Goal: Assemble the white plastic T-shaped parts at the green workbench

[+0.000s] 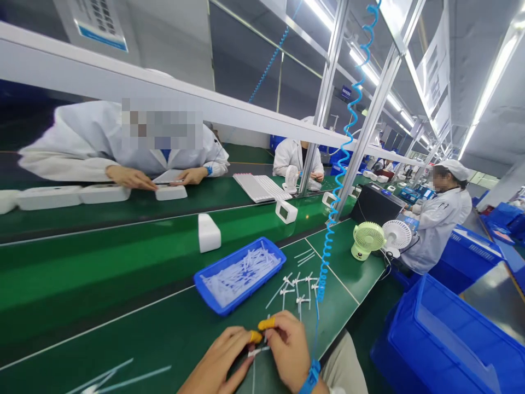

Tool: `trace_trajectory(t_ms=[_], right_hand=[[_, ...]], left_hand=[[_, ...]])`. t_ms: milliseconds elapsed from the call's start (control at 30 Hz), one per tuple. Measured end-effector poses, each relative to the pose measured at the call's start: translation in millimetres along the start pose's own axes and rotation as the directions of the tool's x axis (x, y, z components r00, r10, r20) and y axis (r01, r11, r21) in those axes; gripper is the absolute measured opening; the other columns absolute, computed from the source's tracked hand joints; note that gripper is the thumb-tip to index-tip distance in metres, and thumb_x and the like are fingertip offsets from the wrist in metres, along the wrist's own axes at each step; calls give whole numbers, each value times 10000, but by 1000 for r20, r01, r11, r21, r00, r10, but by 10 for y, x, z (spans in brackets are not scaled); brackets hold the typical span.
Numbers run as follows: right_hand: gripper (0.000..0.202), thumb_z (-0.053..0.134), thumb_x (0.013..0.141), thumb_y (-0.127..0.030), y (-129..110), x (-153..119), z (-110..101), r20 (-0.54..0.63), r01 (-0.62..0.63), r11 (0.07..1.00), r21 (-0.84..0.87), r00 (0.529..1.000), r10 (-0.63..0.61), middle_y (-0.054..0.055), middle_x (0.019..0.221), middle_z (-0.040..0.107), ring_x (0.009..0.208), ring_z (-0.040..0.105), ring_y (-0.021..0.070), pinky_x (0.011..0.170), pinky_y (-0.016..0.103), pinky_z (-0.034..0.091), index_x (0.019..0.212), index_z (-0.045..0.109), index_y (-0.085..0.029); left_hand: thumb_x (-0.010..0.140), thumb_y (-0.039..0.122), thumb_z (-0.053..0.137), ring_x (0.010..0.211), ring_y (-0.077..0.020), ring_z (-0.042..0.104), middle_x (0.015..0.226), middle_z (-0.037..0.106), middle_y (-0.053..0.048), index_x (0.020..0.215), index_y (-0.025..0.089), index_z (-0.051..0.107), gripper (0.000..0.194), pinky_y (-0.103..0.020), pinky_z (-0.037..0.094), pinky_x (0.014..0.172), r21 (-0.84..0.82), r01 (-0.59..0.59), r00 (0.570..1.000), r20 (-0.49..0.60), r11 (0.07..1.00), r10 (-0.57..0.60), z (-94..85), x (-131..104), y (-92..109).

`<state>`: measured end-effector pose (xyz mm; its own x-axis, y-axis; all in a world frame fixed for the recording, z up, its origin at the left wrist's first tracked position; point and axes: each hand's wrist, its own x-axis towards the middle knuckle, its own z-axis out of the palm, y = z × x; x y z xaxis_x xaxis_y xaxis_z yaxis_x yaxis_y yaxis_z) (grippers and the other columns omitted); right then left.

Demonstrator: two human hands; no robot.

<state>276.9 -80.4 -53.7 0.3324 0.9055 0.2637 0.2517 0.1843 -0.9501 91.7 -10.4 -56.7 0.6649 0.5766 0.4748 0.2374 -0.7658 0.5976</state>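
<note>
My left hand [223, 358] and my right hand [288, 346] meet low in the picture, each with a yellow finger cot on its index finger. Thumb and finger of both are closed on a small white connector with thin strips [255, 353], partly hidden by the fingertips. Just beyond lie several similar white pieces with strips [301, 300] on the green bench. A blue tray [223, 313] full of loose translucent white strips [246, 271] stands ahead of my hands. More long strips [139, 374] lie at the lower left.
White device housings [209, 232] stand on the green conveyor [102, 257]. A coiled blue hose [328, 241] hangs at the right. Small fans [368, 241] and blue bins [447, 339] are farther right. Opposite, a co-worker [94, 137] handles a white housing.
</note>
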Motion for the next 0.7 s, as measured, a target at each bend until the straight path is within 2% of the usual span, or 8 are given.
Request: trace_trajectory(t_ms=[33, 100, 167, 233, 333, 500, 700], right_hand=[[259, 639, 861, -111, -9, -8, -14, 10, -4, 1000, -3, 1000, 4, 51, 982, 742, 928, 716, 226, 788, 317, 550, 968, 832, -245], [221, 667, 841, -129, -29, -40, -47, 40, -28, 999, 23, 999, 27, 43, 981, 746, 922, 720, 225, 798, 323, 567, 970, 803, -245], [155, 703, 863, -198, -37, -68, -76, 49, -100, 991, 90, 994, 96, 33, 942, 749, 875, 729, 218, 794, 331, 589, 998, 763, -245], [253, 746, 866, -250, -23, -73, -92, 57, -198, 962, 188, 980, 190, 14, 940, 753, 842, 745, 210, 779, 329, 615, 1117, 710, -259], [412, 771, 886, -270, -1, -58, -108, 82, -218, 948, 230, 976, 204, 1, 953, 750, 876, 766, 207, 846, 343, 635, 1278, 644, -274], [116, 719, 978, -324, -32, -72, -172, 201, -184, 983, 12, 963, 178, 62, 1006, 811, 951, 799, 242, 889, 357, 633, 1052, 730, -235], [143, 665, 1024, -355, -26, -69, -226, 230, -77, 976, -204, 965, 125, 73, 1021, 822, 927, 802, 243, 840, 341, 621, 1055, 731, -232]], left_hand=[[1050, 293, 564, 1031, -259, 724, 1088, 764, -72, 1170, 276, 723, 200, -335, 644, 896, 9, 9, 1000, -10, 1000, -9, 7, 0, 8], [1059, 285, 567, 1064, -265, 697, 1104, 752, -76, 1158, 257, 700, 168, -372, 621, 939, 19, 36, 999, 37, 999, -36, 14, -3, 57], [1051, 257, 572, 1081, -275, 672, 1119, 743, -85, 1184, 234, 674, 169, -413, 590, 977, 19, 52, 996, 77, 998, -53, 15, 0, 113], [1040, 257, 603, 1094, -286, 653, 1125, 731, -95, 1128, 219, 664, 113, -434, 561, 988, 30, 102, 988, 116, 994, -104, 20, 13, 132], [1045, 238, 615, 1115, -281, 636, 1126, 722, -89, 1188, 216, 648, 149, -426, 526, 993, 4, 170, 973, 156, 986, -168, 27, 31, 109], [1040, 239, 632, 1121, -269, 622, 1120, 722, -81, 1126, 211, 645, 91, -404, 507, 1004, -73, 209, 968, 156, 975, -196, 11, 35, 126], [1007, 190, 658, 1131, -261, 618, 1140, 733, -66, 1133, 215, 648, 129, -400, 489, 1021, -81, 218, 964, 175, 973, -201, -14, 42, 147]])
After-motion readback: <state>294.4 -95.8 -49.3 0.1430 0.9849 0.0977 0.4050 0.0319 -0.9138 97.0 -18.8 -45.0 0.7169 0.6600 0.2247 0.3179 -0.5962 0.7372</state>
